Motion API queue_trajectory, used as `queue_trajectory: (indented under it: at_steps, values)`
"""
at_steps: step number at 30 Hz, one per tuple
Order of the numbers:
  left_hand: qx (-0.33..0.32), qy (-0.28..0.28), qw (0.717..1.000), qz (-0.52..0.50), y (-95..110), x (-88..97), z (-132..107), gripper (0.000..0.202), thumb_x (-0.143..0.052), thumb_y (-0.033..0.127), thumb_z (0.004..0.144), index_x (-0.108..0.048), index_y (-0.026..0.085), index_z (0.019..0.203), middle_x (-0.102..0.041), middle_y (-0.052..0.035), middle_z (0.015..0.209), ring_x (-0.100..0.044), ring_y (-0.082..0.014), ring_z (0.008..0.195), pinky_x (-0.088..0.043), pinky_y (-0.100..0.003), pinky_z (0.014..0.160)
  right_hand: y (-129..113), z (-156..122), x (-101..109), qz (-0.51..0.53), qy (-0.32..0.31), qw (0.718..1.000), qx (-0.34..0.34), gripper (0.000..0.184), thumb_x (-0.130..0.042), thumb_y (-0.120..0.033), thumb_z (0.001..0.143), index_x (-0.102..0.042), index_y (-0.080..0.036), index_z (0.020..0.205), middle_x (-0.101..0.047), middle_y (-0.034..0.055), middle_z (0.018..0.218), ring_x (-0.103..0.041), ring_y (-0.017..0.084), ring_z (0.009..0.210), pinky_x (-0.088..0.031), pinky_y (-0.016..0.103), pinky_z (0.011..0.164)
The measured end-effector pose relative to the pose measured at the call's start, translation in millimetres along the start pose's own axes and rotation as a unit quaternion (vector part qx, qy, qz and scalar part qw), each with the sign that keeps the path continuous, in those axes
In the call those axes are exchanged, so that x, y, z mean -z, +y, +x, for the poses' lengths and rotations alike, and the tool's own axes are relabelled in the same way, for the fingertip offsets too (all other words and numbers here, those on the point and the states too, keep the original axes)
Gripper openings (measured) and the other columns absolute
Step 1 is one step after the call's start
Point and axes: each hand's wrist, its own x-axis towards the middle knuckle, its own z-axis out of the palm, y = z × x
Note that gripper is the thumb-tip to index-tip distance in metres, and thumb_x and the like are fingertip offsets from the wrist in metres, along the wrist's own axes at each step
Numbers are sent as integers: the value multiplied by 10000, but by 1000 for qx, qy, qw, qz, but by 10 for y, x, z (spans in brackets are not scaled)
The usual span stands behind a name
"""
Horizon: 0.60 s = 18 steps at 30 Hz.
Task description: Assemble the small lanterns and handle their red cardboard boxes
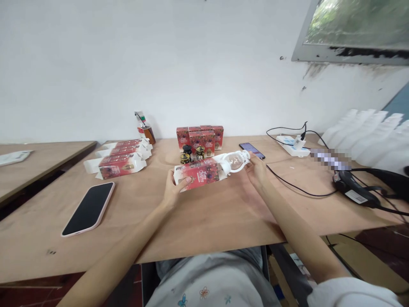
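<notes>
My left hand [174, 187] grips the left end of a red printed carton [200, 172] lying on its side above the wooden table [204, 221]. My right hand [257, 168] touches the carton's open white flap end [234, 161], where a clear plastic insert shows. Just behind the carton stand three small dark jars with gold lids [191, 154]. Several closed red cartons [200, 137] are stacked behind the jars.
Flat, unfolded red cartons [123, 157] lie at the left. A pink-cased phone [89, 208] lies face up near the front left, another phone [252, 150] at the back. A power strip [292, 145], black cables and a black device [353, 189] sit right. A glue bottle [144, 127] stands by the wall.
</notes>
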Motion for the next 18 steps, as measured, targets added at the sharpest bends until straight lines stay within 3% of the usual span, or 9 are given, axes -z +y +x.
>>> queue_trajectory:
  at_steps: [4,7,10,14,18]
  values:
    - [-46,-7,999,-2,35,-16,-15,532,-795,316,536,-470,207,942,-583,19,870,-572,-114,748,-469,-206,649,-189,160,123,-25,59,994,94,169,-740,-260,597,-640,-157,687,-684,-6,716,-616,96,605,-502,202,536]
    - [-112,-15,993,-21,22,8,-19,519,-757,320,587,-472,229,1011,-573,10,916,-563,-121,785,-467,-212,679,-273,196,190,-122,80,970,193,213,-745,-324,597,-637,-161,680,-683,1,703,-623,117,604,-495,222,534]
    - [-174,-21,985,2,-32,57,-10,567,-727,321,626,-462,251,1123,-549,-11,1016,-555,-148,885,-463,-229,738,-253,172,222,-263,63,930,250,225,-711,-374,640,-652,-167,707,-683,15,687,-647,151,649,-513,264,611]
    - [-227,11,973,50,-48,76,3,691,-730,350,639,-395,267,1238,-480,-53,1194,-521,-195,1051,-458,-269,828,-153,154,253,-431,24,858,278,245,-627,-418,720,-659,-176,740,-690,45,720,-661,184,676,-515,307,660]
    - [-239,18,967,86,69,8,-39,799,-761,334,634,-313,269,1292,-520,-60,1117,-557,-192,1007,-473,-300,822,-121,186,297,-533,11,795,290,271,-548,-427,786,-647,-175,765,-692,66,756,-659,191,670,-496,307,651]
